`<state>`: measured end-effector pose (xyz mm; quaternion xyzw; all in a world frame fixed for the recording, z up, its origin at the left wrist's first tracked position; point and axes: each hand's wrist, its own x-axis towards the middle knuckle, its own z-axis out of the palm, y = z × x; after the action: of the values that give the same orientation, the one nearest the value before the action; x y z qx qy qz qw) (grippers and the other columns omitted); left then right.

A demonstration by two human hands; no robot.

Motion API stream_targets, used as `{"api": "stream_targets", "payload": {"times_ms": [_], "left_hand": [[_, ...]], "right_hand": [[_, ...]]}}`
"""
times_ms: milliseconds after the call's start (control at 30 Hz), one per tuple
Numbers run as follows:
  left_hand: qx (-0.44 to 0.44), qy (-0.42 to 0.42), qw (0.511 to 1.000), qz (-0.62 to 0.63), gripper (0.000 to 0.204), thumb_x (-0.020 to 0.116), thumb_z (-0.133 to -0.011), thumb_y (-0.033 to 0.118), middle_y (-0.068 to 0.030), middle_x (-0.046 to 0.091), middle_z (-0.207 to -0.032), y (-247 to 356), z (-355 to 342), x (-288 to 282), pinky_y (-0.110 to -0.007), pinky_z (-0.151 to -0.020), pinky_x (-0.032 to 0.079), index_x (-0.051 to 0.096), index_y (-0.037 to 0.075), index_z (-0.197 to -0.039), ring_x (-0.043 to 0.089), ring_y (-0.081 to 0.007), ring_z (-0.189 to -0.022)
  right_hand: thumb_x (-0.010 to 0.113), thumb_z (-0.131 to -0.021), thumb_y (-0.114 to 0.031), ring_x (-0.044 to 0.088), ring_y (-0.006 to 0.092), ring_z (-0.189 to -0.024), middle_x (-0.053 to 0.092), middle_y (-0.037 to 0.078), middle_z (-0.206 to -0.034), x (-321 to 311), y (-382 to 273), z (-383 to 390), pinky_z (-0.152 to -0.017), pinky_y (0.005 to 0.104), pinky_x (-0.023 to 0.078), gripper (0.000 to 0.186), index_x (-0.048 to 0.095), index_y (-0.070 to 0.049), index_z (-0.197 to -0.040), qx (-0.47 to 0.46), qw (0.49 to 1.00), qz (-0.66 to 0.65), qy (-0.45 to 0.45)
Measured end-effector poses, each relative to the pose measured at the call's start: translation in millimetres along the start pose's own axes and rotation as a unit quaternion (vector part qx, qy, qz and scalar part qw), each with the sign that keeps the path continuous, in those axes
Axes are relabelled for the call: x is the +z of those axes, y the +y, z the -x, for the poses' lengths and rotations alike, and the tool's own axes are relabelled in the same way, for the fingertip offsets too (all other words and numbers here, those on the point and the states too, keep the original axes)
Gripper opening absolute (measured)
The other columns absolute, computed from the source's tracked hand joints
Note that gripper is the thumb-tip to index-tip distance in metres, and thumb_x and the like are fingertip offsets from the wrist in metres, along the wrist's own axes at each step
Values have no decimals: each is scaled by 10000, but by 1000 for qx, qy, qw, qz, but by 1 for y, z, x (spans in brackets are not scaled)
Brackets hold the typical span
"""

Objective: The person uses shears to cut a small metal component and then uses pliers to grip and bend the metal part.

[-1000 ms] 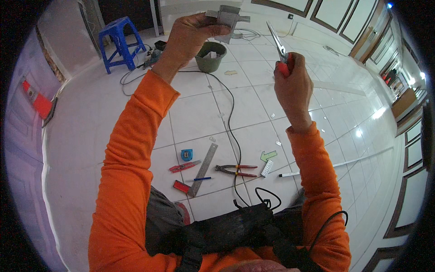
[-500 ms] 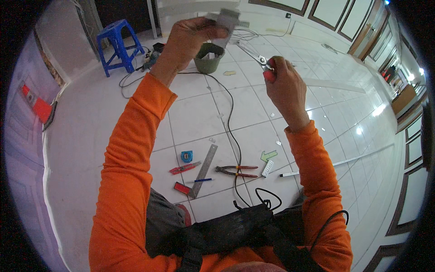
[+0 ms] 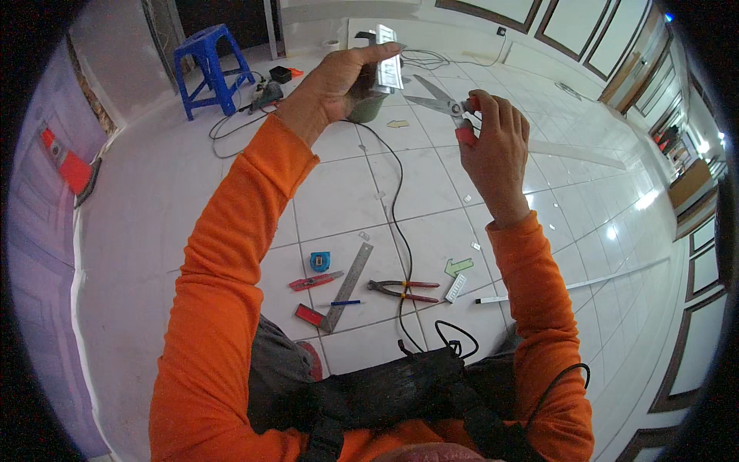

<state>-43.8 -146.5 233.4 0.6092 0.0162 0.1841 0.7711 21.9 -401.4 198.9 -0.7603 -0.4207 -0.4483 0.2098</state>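
At the top middle, my left hand [image 3: 342, 85] grips a small thin metal piece [image 3: 389, 58] with a white, patterned face turned toward the right. To its right, my right hand [image 3: 496, 146] holds red-handled metal shears [image 3: 452, 105], their blades spread apart and pointing toward the metal piece. Behind the left hand a green bucket [image 3: 368, 112] is mostly hidden.
On the tiles lie a tape measure [image 3: 320, 261], red cutter [image 3: 308, 282], steel square [image 3: 350, 281], pincers [image 3: 400, 290], green arrow cutout [image 3: 458, 266], long strip [image 3: 577, 285] and black cord [image 3: 396, 177]. A blue stool [image 3: 215, 73] and power tool [image 3: 267, 95] stand at the upper left.
The metal piece in my left hand has turned, showing its white face. The shears in my right hand have tipped leftward toward it and their blades have opened.
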Motion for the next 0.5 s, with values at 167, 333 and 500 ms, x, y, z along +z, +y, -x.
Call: {"api": "stream_targets", "payload": {"times_ms": [167,333,500], "left_hand": [[-4,-73,997,17,466,715,-923,391,-81,705,-1054,-2,5,9,-341,-791,599,607,31,-1199,699,-193,-902],[5,-110,992,65,432,660,-967,376,-87,687,-1068,-1,12,16,-332,-838,580,600,16,-1199,683,-187,-956],[26,-145,985,85,455,690,-947,391,-78,649,-1039,-3,14,14,-308,-892,542,604,0,-1164,642,-165,-996]], "right_hand": [[813,-725,-69,605,275,-1065,625,47,-1101,0,-3,-1,-966,436,444,563,561,-113,-1227,1,1000,1,2],[790,-744,-65,618,278,-1035,628,56,-1069,-1,0,-1,-949,432,456,529,565,-109,-1221,24,1000,-10,-15],[744,-774,-49,627,286,-1027,638,67,-1067,-1,5,0,-945,430,458,482,568,-105,-1219,53,997,-46,-29]]}}
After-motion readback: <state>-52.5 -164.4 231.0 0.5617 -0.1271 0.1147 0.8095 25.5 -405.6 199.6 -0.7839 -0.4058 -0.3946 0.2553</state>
